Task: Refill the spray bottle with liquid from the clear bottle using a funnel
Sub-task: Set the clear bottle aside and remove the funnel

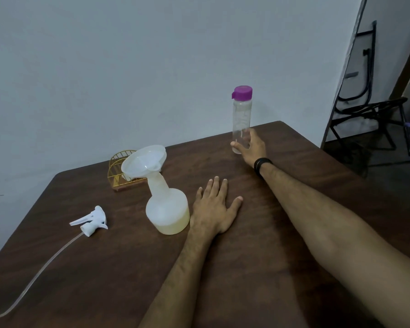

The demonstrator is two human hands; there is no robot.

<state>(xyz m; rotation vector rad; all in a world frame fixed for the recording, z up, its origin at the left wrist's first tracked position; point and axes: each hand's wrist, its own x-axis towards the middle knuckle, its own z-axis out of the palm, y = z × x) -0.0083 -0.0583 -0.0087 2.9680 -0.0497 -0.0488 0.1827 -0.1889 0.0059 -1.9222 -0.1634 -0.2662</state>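
A white translucent spray bottle [167, 209] stands on the brown table [246, 268] with pale yellow liquid in its base. A white funnel [142, 162] sits tilted in its neck. The white trigger sprayer head [90, 221] lies to the left with its long clear tube [33, 278] trailing toward the near left edge. My left hand [214, 207] lies flat on the table just right of the spray bottle. The clear bottle [241, 121] with a purple cap stands upright at the far edge and looks empty. My right hand [250, 147] grips its lower part.
A gold wire holder [118, 171] on a wooden base stands behind the funnel. A black folding chair [374, 119] and a leaning board are on the floor past the table's right side. A pale wall runs close behind the table's far edge.
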